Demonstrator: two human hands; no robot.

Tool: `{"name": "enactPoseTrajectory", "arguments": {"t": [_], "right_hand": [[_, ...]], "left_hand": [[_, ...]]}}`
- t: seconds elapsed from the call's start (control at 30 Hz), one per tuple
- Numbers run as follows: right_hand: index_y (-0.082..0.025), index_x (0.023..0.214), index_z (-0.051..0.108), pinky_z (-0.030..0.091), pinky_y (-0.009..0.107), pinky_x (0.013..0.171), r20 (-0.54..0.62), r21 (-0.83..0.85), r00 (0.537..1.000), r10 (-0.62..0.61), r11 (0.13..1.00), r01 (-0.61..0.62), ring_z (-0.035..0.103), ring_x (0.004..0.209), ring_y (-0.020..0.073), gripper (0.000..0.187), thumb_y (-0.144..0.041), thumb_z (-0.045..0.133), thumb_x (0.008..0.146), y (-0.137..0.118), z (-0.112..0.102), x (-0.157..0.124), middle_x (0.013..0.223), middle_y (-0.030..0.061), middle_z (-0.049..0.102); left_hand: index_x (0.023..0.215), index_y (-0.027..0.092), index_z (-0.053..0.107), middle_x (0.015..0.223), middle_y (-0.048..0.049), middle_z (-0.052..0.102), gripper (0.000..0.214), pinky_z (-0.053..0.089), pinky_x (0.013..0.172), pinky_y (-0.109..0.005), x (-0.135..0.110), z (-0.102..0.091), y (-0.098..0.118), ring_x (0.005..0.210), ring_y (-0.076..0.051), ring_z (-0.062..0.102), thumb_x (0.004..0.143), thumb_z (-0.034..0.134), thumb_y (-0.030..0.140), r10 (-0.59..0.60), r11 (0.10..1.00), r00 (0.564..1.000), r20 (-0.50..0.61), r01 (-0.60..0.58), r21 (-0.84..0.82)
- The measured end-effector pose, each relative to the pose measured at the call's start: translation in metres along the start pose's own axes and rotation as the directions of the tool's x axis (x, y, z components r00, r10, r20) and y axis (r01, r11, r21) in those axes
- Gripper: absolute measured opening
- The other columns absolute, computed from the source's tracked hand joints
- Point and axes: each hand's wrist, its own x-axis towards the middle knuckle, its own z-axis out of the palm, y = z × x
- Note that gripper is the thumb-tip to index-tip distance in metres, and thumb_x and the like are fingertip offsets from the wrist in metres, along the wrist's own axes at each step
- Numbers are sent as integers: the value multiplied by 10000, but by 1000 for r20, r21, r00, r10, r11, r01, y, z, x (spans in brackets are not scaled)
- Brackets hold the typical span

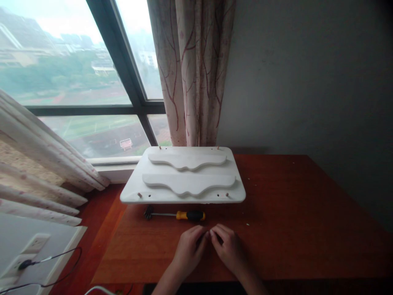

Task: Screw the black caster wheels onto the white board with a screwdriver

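My forearms slant inward from below, and my left grip and right grip meet fingertip to fingertip or nearly so; I cannot tell whether they touch. In each, my fingers curl loosely with a small gap to the thumb, around no object. Just beyond lies a screwdriver, its yellow-and-black handle towards my right, its tip among small dark pieces too indistinct to name. Behind it, the white panel lies flat at the left of the reddish-brown desk, bearing two wavy-edged white strips and short wooden pegs near its corners. Past it hangs a branch-patterned curtain between window and grey wall.
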Motion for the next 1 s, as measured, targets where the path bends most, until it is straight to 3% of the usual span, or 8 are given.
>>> {"name": "enactPoseTrajectory", "arguments": {"t": [1.0], "right_hand": [[-224, 754, 555, 396, 262, 658, -7, -3, 1000, 3, 1000, -3, 609, 704, 157, 268, -216, 442, 997, 2, 1, 0, 752, 13, 630]], "left_hand": [[795, 201, 552, 753, -35, 636, 225, 415, 629, -231, -1, 1, -4, 680, -158, 591, 998, 470, 254, 9, 1000, 1000, 12, -9, -25]]}}
